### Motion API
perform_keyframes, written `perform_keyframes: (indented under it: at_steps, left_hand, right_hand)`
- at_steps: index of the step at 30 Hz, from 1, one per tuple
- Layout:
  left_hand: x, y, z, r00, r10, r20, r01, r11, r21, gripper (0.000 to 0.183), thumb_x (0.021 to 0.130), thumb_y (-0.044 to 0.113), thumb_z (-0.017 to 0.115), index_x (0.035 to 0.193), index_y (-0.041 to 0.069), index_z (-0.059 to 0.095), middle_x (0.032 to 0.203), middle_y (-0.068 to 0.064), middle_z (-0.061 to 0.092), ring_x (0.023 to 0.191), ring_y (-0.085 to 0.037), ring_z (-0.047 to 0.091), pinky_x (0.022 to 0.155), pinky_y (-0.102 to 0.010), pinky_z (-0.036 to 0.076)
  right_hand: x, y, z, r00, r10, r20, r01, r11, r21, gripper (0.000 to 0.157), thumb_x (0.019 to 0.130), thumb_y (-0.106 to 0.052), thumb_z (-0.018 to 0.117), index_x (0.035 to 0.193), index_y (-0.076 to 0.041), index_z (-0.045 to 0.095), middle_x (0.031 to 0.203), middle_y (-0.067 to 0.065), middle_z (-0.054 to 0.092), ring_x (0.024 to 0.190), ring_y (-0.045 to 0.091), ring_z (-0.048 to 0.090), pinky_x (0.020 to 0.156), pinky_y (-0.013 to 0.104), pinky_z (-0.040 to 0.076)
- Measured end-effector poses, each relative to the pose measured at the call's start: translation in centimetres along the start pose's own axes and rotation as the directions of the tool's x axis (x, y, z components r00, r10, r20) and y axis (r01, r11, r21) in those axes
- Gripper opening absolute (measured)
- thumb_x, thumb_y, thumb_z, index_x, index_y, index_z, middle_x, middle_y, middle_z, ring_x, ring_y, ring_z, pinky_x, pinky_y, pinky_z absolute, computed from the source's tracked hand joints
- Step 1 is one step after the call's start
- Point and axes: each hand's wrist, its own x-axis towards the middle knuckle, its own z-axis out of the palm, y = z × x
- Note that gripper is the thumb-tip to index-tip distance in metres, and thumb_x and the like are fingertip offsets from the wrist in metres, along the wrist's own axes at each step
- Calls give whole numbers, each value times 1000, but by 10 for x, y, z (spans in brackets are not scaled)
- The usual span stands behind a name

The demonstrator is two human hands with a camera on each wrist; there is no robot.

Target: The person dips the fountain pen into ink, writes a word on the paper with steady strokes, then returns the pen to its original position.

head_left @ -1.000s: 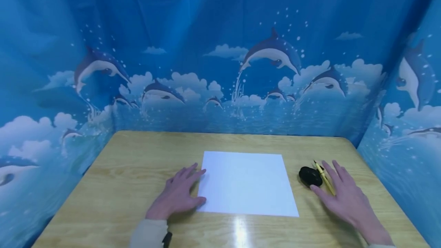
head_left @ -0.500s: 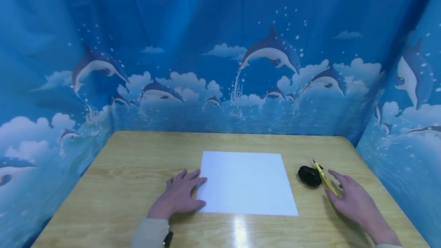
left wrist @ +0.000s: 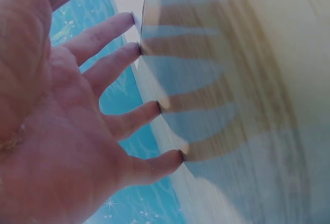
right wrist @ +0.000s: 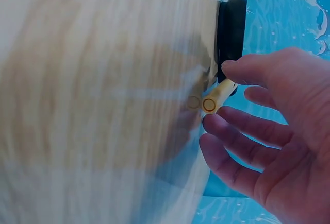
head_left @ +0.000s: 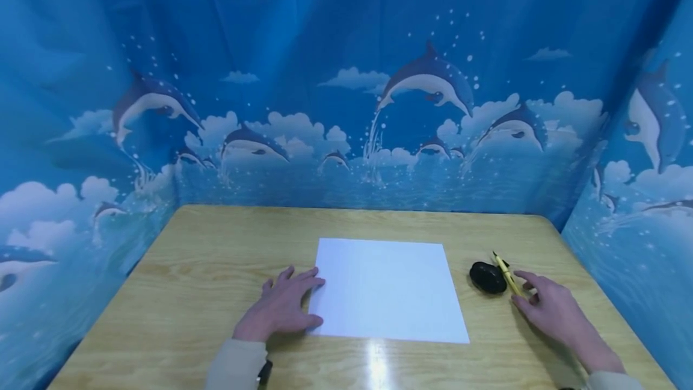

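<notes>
In the head view my left hand (head_left: 281,306) lies spread at the left edge of a white sheet of paper (head_left: 387,290), thumb and index finger over that edge. The left wrist view shows its straight fingers (left wrist: 118,121) with their tips down at the tabletop. On the right, my right hand (head_left: 552,312) pinches the rear end of a yellow ink brush (head_left: 509,275) between thumb (right wrist: 245,67) and fingers. The brush's dark pointed tip faces away from me. Its shaft leans along a glossy black oval block (head_left: 487,277), and its round butt end shows in the right wrist view.
The sheet and the black block lie on a light wood-grain table (head_left: 243,239) with rounded far corners. A blue curtain (head_left: 335,107) printed with dolphins and clouds surrounds its back and sides. A bright reflection shines near the front middle of the tabletop.
My right hand has drawn back a little from over the brush and curled its fingers, bringing thumb and fingertips together at the brush's rear end. My left hand has barely shifted at the paper's edge.
</notes>
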Motion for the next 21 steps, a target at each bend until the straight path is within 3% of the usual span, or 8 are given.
perform_keyframes:
  at_steps: [14,21]
  left_hand:
    - [1,0,-1,1000,0,-13,0,1000,17,72,76,44,82,141,23,60,161,-2,45,151,-49,28,114,-85,17]
    - [0,0,-1,1000,9,-9,-9,1000,4,71,76,44,81,141,23,61,161,-2,45,151,-50,28,114,-85,17]
  right_hand:
    - [12,1,1,998,18,55,-17,1000,-27,51,82,-12,81,126,7,63,77,0,67,64,9,60,57,34,53]
    - [11,1,2,999,14,41,-13,1000,-24,49,80,-5,79,125,5,63,73,-3,65,65,9,61,58,34,54]
